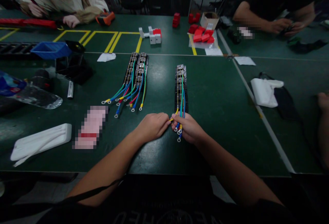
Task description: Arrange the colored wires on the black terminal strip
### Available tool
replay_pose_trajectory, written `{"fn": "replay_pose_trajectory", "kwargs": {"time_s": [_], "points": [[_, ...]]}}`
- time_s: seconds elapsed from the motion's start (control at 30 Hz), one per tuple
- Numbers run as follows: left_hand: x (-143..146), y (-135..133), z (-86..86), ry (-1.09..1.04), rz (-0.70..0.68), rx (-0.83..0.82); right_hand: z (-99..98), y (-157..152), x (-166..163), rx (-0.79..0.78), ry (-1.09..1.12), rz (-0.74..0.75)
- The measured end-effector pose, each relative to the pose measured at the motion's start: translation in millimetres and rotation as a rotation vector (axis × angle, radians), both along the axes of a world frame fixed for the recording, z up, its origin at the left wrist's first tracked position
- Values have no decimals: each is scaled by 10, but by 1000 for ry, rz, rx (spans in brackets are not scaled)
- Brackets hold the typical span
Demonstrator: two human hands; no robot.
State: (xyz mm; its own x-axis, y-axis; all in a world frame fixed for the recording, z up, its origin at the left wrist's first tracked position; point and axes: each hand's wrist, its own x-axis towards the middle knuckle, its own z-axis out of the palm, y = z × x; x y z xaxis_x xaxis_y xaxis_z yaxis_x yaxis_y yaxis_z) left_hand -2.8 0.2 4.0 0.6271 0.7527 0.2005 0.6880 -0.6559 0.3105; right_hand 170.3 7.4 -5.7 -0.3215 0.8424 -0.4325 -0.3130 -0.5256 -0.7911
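Strip, black and slotted with metal terminals [179, 87], is lying on dark-green surface [218, 121]; we are clamping left hand [154, 125] and right hand [191, 126] on its yellow wire [177, 112], other ring-tipped wires [183, 99] trailing across right. Two similar strips [141, 68] are lying leftward, seemingly wired; ours looking unfinished.

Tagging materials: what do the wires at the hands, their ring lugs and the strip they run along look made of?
Wires: likely plastic-sheathed, smooth, solid blue, green and yellow; cores not visible.
Lugs: probably metal, silvery; coloured collars could be plastic.
Strip: perhaps black plastic, perforated edges; fittings look metallic, greyish, too small to confirm.
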Motion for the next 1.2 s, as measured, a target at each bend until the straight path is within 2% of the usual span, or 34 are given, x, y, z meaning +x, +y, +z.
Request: {"fn": "replay_pose_trajectory", "kwargs": {"time_s": [0.57,1.07,1.2], "points": [[29,-44,-4,20,24,55,-23,-34,-32,-2,-13,-43],[61,-70,48,-216,120,-192,-23,-43,-2,-8,54,-43],[77,-51,41,-238,91,-271,-43,-36,13,-3,81,-36]]}}
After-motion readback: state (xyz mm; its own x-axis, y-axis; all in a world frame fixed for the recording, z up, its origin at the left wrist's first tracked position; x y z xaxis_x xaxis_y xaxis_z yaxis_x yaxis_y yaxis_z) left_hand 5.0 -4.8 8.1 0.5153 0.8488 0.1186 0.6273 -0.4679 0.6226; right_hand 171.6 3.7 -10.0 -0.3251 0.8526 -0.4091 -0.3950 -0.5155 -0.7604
